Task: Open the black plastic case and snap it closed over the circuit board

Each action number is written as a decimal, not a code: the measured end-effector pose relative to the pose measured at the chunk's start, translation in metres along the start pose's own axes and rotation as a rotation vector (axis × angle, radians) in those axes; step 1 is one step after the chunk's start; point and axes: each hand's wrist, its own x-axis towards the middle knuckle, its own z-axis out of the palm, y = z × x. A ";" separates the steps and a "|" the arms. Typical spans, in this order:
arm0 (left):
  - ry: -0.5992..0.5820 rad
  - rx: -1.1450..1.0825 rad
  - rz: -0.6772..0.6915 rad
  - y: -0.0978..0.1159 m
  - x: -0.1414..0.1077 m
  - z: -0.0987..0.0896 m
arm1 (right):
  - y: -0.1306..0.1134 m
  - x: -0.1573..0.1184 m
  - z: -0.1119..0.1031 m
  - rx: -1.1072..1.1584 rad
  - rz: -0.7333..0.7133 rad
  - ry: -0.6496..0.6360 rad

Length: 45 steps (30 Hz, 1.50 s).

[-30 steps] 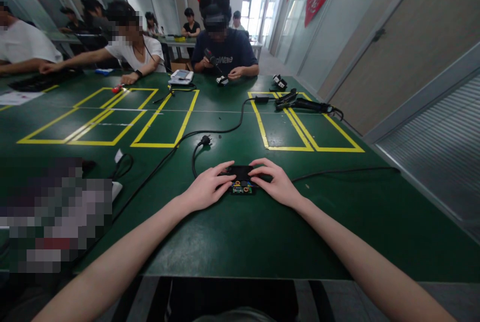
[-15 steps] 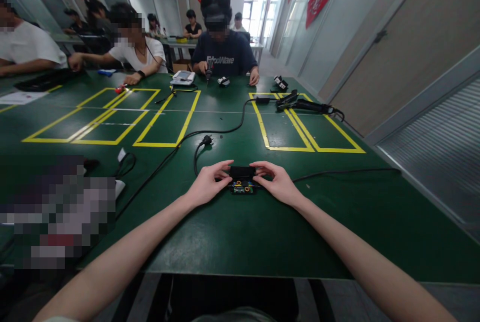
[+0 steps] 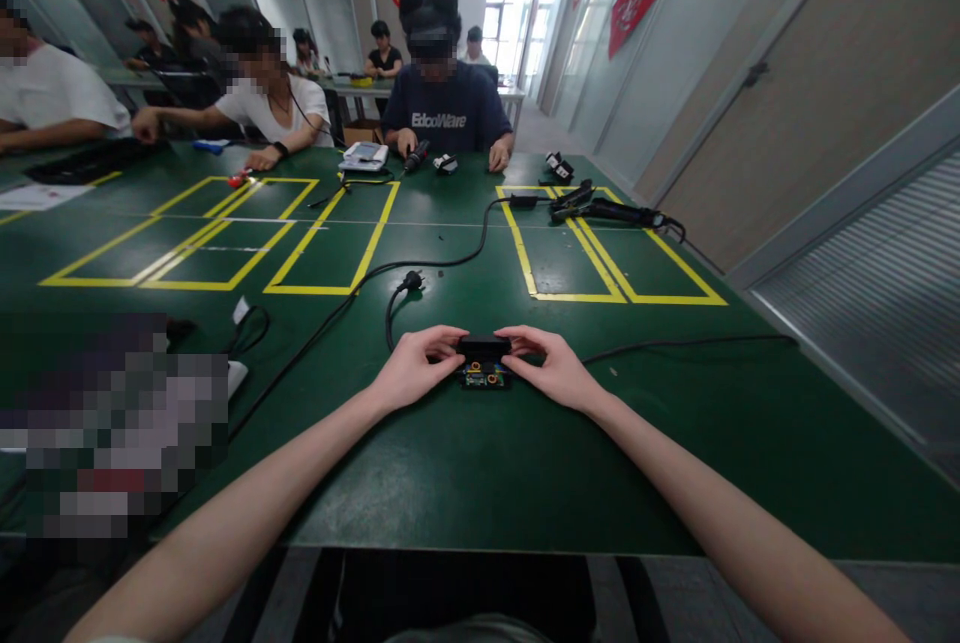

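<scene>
An opened black power adapter lies on the green table in front of me. Its circuit board (image 3: 484, 376), with copper-ringed coils, shows in the lower half of the case. Just behind and above the board, a black plastic cover (image 3: 484, 345) is held between my two hands. My left hand (image 3: 420, 365) pinches the cover's left end with thumb and fingers. At the opposite end, my right hand (image 3: 546, 365) grips it the same way. Whether the cover touches the lower case is hard to make out. A black cord (image 3: 675, 345) runs off to the right from behind my right hand.
A black plug (image 3: 410, 282) on a cord lies ahead of my left hand. A long cable (image 3: 330, 318) crosses the table. Yellow tape outlines (image 3: 577, 299) mark the far half. A co-worker (image 3: 448, 103) sits opposite, beside a power screwdriver (image 3: 416, 155). Blurred items (image 3: 127, 413) lie left.
The cover has tilted and dropped slightly, while both hands keep their grip on it. Across the table, the co-worker's power screwdriver has gone from upright to lying down.
</scene>
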 end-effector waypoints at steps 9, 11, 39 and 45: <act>-0.190 0.189 0.186 0.014 -0.006 -0.007 | -0.016 -0.003 -0.005 -0.083 -0.159 -0.131; -0.202 0.252 0.201 0.013 -0.007 -0.007 | -0.015 -0.003 -0.006 -0.091 -0.176 -0.144; -0.245 0.946 0.445 0.018 -0.003 0.011 | -0.018 -0.004 0.001 -0.704 -0.365 -0.192; -0.213 0.902 0.468 0.018 -0.003 0.008 | -0.020 -0.006 0.001 -0.782 -0.474 -0.168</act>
